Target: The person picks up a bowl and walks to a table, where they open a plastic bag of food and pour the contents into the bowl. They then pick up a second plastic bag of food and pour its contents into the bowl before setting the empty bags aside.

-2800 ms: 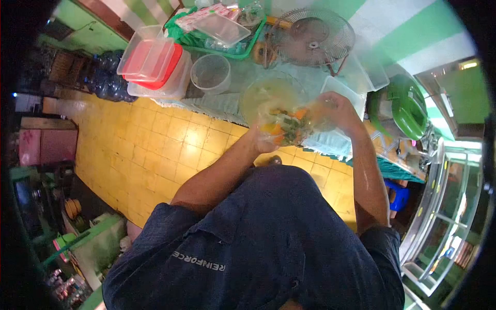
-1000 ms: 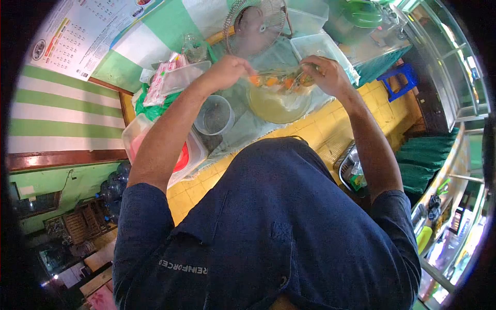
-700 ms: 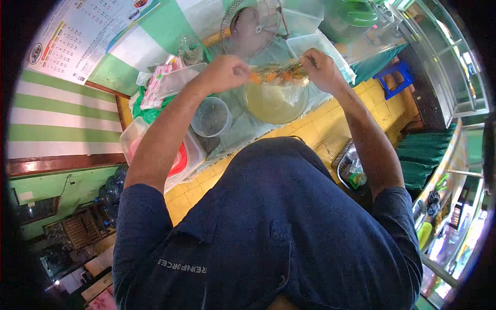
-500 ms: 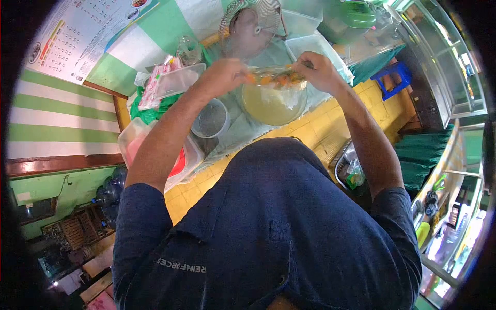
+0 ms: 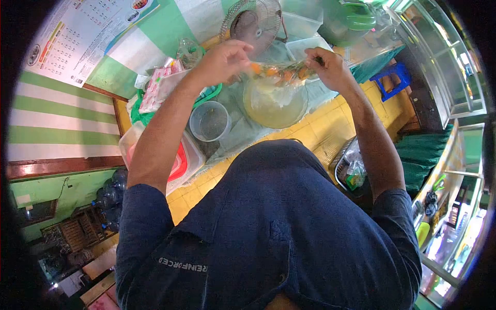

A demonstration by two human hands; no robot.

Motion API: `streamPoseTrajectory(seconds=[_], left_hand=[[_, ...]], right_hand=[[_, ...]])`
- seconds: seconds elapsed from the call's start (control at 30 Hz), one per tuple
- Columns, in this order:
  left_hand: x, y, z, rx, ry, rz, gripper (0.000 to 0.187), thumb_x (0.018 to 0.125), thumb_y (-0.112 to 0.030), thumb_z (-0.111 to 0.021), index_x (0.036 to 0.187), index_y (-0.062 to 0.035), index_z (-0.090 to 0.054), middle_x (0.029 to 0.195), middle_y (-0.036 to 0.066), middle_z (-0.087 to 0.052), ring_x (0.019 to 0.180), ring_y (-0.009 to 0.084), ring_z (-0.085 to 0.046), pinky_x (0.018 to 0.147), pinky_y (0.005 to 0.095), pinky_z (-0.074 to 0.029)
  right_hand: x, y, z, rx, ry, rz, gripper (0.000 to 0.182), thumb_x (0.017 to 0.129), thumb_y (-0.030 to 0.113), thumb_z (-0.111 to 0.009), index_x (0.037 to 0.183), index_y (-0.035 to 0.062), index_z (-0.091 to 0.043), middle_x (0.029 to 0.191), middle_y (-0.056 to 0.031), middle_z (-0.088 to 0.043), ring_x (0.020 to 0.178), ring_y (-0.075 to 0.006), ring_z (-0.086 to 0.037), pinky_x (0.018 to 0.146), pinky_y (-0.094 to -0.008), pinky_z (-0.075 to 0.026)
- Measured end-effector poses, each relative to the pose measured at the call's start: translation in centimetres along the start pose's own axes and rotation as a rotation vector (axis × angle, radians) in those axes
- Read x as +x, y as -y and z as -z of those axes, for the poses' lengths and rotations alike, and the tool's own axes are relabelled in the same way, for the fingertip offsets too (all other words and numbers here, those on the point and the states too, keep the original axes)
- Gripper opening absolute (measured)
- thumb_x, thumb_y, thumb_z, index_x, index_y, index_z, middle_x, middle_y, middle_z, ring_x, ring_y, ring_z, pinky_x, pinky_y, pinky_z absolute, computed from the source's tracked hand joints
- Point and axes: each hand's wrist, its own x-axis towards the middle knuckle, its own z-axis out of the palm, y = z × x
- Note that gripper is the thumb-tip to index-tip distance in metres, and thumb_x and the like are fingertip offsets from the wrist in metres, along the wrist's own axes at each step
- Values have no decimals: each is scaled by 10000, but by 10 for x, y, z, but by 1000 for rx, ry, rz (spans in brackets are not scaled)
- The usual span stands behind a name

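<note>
The clear plastic bag (image 5: 281, 75) with orange and green pieces in it hangs between your hands, stretched sideways above the far part of the round bowl (image 5: 289, 124) of pale yellowish contents. Your right hand (image 5: 333, 70) has its fingers curled in, thumb against them, on the bag's right end. Your left hand (image 5: 222, 64) is at the other end, fingers partly bent and a little spread; blur there means I cannot tell whether they grip the plastic.

For a steady hold, pinch both top corners well in from the edge and spread the load evenly, since thin film would likely slip or tear if one side took it all. Hold the ends level, too, or the pieces may slide into one corner (wet plastic would make that worse, though I can't see if it is wet).

The bowl sits on the cloth-covered table (image 5: 235, 111), near its edge, so mind your forearms. The round clear tub (image 5: 209, 138) stands to its left, and the wire fan (image 5: 250, 23) stands beyond your hands.
</note>
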Motion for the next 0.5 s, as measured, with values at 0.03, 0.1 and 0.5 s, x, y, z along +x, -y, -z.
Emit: streamPoseTrajectory(seconds=[0.03, 0.1, 0.5], left_hand=[[0, 1, 0, -109, 43, 145, 89, 862, -76, -675, 936, -29, -659, 996, 46, -675, 942, 141, -628, 812, 294, -502], [2, 2, 0, -331, 134, 432, 90, 860, -86, -684, 925, -29, -660, 982, 47, -686, 893, 124, -635, 793, 279, -510], [10, -32, 5, 262, 277, 278, 183, 866, -155, -677, 992, -22, -670, 892, 80, -694, 811, 166, -652, 747, 318, -517]], right_hand=[[-1, 0, -3, 31, -31, 10, 158, 882, 170, -648, 971, 40, -631, 856, -132, -671, 783, -249, -645, 712, -356, -501], [-4, 5, -7, 23, -94, 47, 159, 870, 167, -649, 956, 34, -634, 849, -149, -668, 800, -289, -652, 722, -376, -504], [12, 13, 0, -118, -94, 316, 119, 878, 98, -649, 967, 23, -629, 839, -115, -648, 776, -268, -636, 713, -329, -495]])
